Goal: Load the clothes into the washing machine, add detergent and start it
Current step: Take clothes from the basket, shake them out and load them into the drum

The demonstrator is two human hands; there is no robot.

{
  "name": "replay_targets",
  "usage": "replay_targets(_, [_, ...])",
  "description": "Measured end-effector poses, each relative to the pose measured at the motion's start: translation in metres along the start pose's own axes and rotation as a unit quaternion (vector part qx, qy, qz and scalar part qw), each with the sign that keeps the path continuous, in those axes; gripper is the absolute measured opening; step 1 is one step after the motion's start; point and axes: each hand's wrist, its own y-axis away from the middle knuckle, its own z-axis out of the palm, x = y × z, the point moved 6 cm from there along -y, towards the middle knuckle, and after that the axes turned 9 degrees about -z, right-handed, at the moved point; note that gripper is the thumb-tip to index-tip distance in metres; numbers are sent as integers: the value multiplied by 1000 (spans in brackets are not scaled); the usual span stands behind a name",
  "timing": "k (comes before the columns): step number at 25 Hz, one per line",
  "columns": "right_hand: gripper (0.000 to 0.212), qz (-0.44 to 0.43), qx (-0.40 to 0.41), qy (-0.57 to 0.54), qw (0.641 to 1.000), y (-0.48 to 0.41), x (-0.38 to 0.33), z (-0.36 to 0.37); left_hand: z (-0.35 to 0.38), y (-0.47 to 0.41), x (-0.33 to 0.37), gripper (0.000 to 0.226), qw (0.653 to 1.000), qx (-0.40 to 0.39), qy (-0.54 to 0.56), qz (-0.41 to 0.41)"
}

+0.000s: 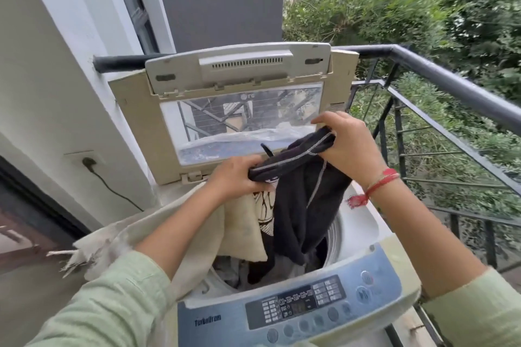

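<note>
Black garment (304, 205) hangs over the washing machine (366, 222) drum, left grip (239, 175) & right grip (346, 146) both closed on its stitched hem; looks soft, light, floppy, so best held by the hem, not the loose body.

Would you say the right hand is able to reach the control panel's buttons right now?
Probably not yet: the right hand grips the black garment. The control panel lies uncovered, so the way looks free once it lets go.
</note>
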Motion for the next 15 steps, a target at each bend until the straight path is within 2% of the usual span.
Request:
replay_targets(1, [29,62,-115,25,991,3,20,14,-10,-3,-6,41,999,-1,-39,-6])
replay_targets(2, [39,107,-260,43,959,11,35,33,-18,-6,-10,50,997,-6,-77,-10])
replay_targets(3, [48,133,-394,40,909,26,47,52,-23,-9,-14,54,994,-10,-107,-13])
replay_targets(4, [51,142,-468,22,872,38,55,67,-27,-11,-15,52,991,-6,-131,-17])
replay_targets(5, [47,147,-482,9,864,43,59,79,-32,-13,-16,44,987,17,-161,-16])
replay_targets(6, [36,143,-434,-31,889,37,62,89,-40,-15,-18,33,980,56,-191,-12])
replay_targets(7, [22,151,-336,-99,924,26,65,90,-48,-16,-18,23,972,110,-208,-6])
replay_targets(8, [13,183,-211,-172,945,14,69,84,-56,-16,-19,15,961,174,-217,7])
replay_targets(10, [24,200,67,-215,954,-4,69,55,-68,-10,-16,16,935,280,-212,39])
replay_targets(11, [29,168,165,-213,948,-10,59,39,-68,-7,-12,18,933,294,-199,58])
replay_targets(12, [34,111,220,-213,945,-14,43,24,-62,-6,-11,24,945,261,-183,72])
replay_targets(13, [38,61,227,-211,949,-14,30,19,-51,-7,-15,33,965,184,-171,72])
replay_targets(14, [40,18,177,-214,961,-12,18,22,-37,-6,-20,42,981,81,-169,56])
replay_targets(15, [39,-21,49,-207,977,-7,10,38,-27,-2,-27,48,985,-2,-171,35])
